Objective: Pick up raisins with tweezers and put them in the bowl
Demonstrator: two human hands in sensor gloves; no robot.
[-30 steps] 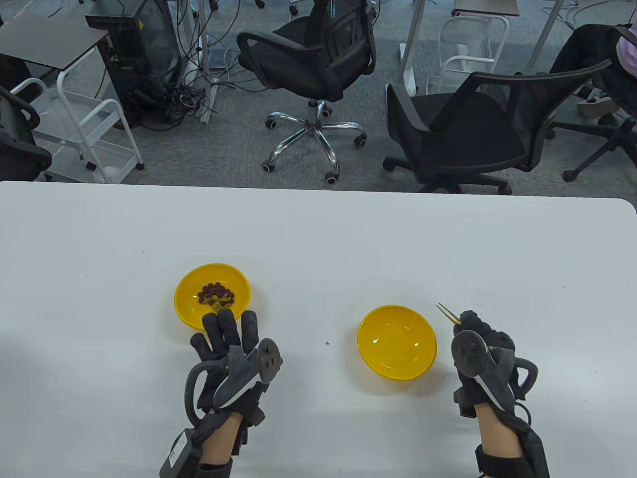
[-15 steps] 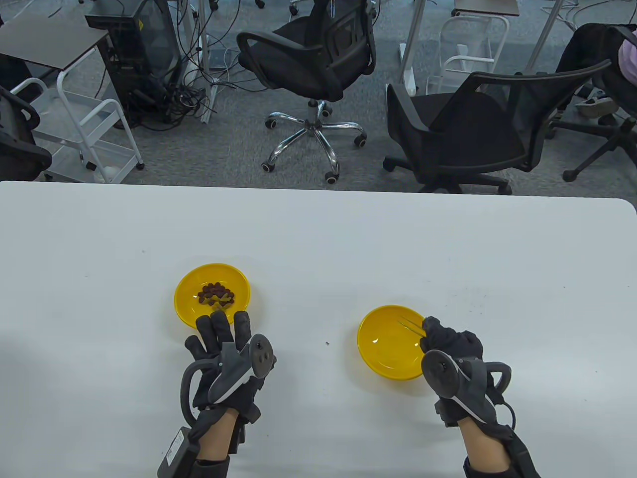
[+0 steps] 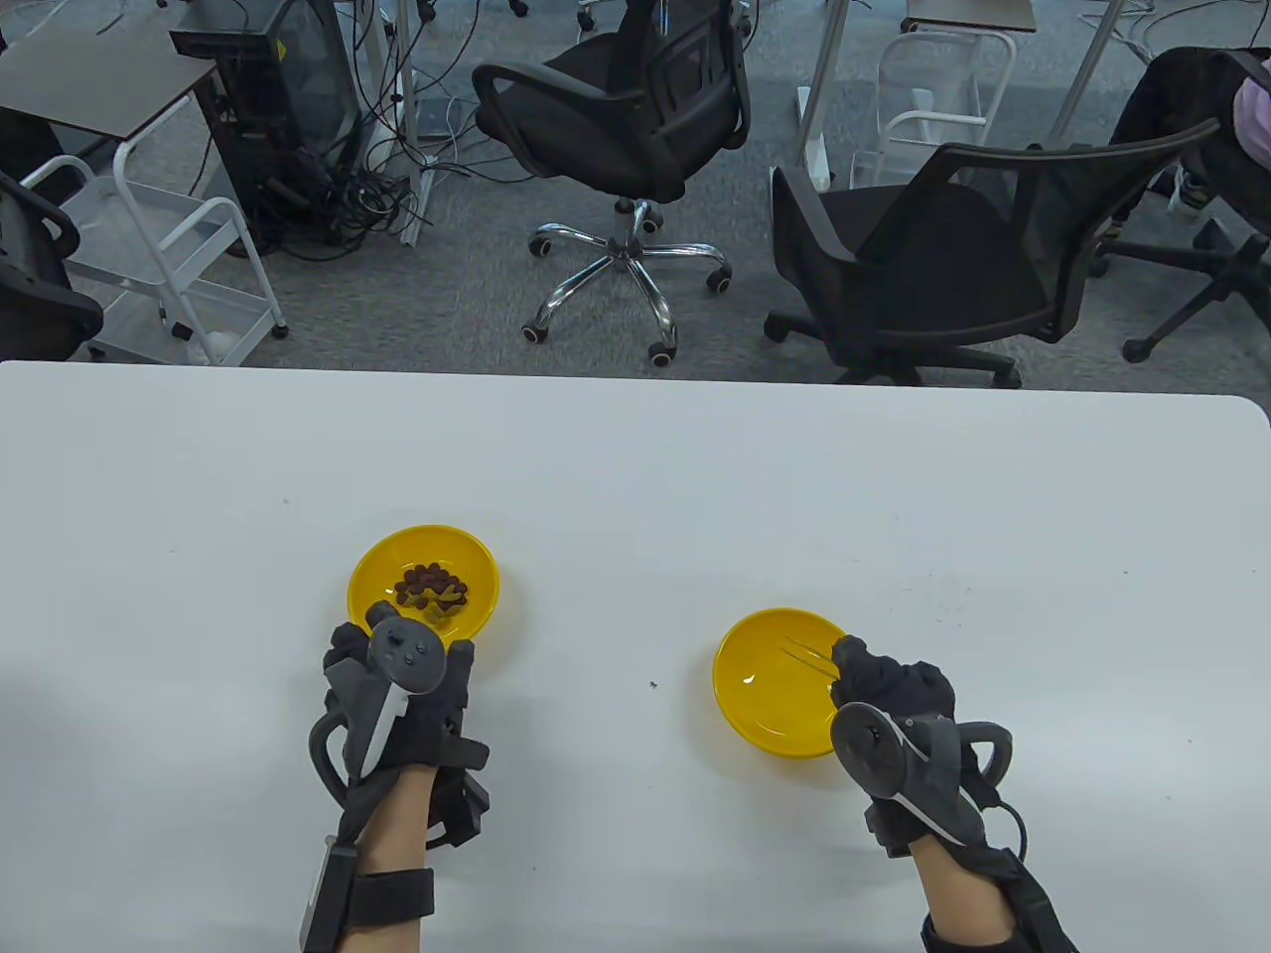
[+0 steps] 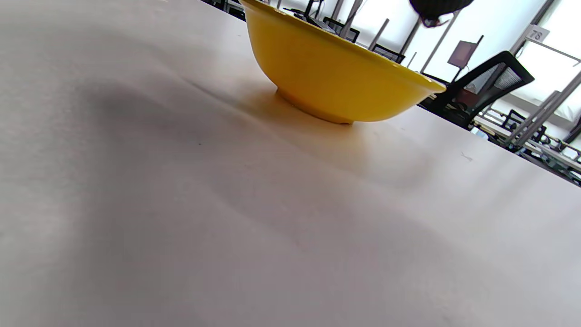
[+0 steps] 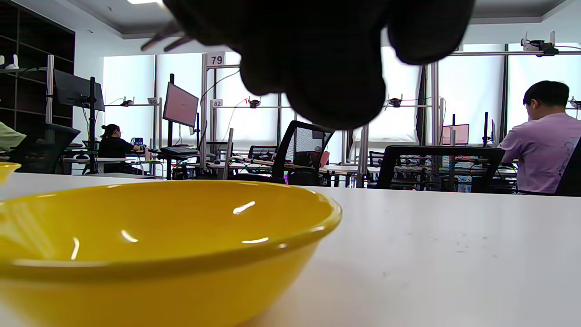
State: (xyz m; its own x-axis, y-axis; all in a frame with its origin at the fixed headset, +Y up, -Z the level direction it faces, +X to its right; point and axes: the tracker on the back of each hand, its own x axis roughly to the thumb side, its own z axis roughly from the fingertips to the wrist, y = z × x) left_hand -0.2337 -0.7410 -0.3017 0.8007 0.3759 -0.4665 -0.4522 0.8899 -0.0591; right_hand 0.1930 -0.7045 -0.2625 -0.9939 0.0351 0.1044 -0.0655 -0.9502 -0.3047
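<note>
A yellow bowl [image 3: 487,581] at left holds a heap of dark raisins [image 3: 427,586]. My left hand [image 3: 397,685] lies at this bowl's near rim, and the tracker hides its fingers. The left wrist view shows the bowl [image 4: 336,77] from the side with one fingertip [image 4: 435,9] above its rim. My right hand [image 3: 864,670] pinches thin tweezers [image 3: 809,650], whose tips point left over the empty right yellow bowl [image 3: 765,695]. The right wrist view shows that bowl [image 5: 159,245] below the fingers [image 5: 317,59] and the tweezer tips [image 5: 159,41].
The white table [image 3: 635,467] carries a small dark speck [image 3: 652,684] between the two bowls. Office chairs [image 3: 923,258] and a white cart [image 3: 149,258] stand on the floor beyond the far edge.
My right hand moved left with the tweezers, from right of the empty bowl to over its right rim. My left hand turned and shifted left, up against the raisin bowl's near rim.
</note>
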